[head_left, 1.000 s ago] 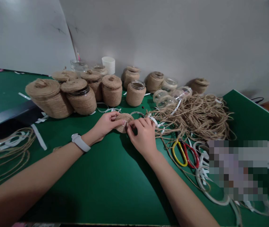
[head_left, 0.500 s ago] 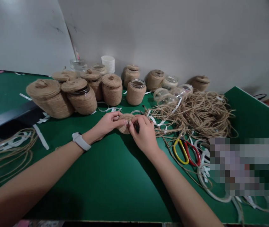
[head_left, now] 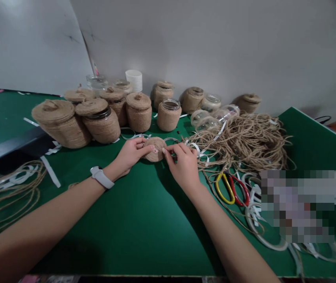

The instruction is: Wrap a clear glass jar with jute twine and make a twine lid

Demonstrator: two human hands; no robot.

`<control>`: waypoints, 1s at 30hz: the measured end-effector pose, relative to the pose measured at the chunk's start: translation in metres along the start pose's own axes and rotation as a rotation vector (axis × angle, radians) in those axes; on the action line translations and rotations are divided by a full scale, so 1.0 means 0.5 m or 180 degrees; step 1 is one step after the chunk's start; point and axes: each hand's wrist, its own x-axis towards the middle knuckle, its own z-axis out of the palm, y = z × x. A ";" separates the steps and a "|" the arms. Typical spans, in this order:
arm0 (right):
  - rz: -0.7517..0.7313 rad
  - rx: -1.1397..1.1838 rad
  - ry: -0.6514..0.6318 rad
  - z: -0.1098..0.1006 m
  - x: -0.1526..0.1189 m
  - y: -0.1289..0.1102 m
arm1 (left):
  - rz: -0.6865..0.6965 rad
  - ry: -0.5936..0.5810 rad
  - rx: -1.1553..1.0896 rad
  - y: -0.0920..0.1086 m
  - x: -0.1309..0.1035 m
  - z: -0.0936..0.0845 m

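Observation:
A small round lid wrapped in jute twine (head_left: 155, 148) is tilted up on its edge on the green table (head_left: 132, 220). My left hand (head_left: 131, 154), with a pale watch on the wrist, grips the lid from the left, thumb on its face. My right hand (head_left: 183, 165) pinches the lid's right edge with fingertips, where a strand of twine leads off. A big loose tangle of jute twine (head_left: 244, 141) lies just right of my right hand.
Several twine-wrapped jars with lids (head_left: 100, 122) and bare glass jars (head_left: 206, 122) stand along the wall. Yellow- and red-handled scissors (head_left: 229, 188) lie at the right among white paper strips. A black bar (head_left: 11, 145) and loose twine (head_left: 5, 192) lie at the left.
The lid has been turned up so its flat face shows more toward me. My right hand shifted slightly right and its fingers opened along the lid's edge.

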 end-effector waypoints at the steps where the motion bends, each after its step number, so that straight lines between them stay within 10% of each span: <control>1: -0.0003 0.0027 0.0024 0.001 -0.001 -0.001 | 0.0014 -0.0027 -0.0013 0.001 0.000 0.000; 30: -0.0009 0.0075 -0.0035 0.006 -0.007 -0.015 | -0.0130 -0.0286 -0.0177 0.009 -0.003 -0.002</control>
